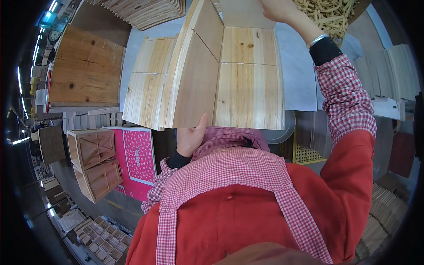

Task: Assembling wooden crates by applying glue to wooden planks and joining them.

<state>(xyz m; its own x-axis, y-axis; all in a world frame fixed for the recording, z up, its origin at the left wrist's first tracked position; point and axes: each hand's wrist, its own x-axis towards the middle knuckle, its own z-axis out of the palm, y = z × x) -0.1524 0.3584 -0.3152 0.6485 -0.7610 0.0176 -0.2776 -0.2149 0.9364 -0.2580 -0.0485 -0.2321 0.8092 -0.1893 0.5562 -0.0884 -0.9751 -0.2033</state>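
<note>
A grooved wooden panel (pixel 194 84) stands on edge, tilted, and my left hand (pixel 192 138) grips its near lower end. The thumb lies against its face; the other fingers are hidden behind it. To its right a flat, slatted pale wood panel (pixel 250 92) lies on the table, with a groove across it. At the far end a thin plain board (pixel 243 14) stands across this panel. My right hand (pixel 279 9) is closed at that board's right edge, partly cut off by the picture's top. Another slatted panel (pixel 148 81) lies to the left.
A pile of pale curled strips (pixel 331 15) sits at the far right. Stacked thin boards (pixel 145 11) lie at the far left, near a large brown wooden panel (pixel 86 68). Wooden crates (pixel 95 165) and a pink box (pixel 137 154) stand on the lower left. More boards (pixel 391 73) are stacked at right.
</note>
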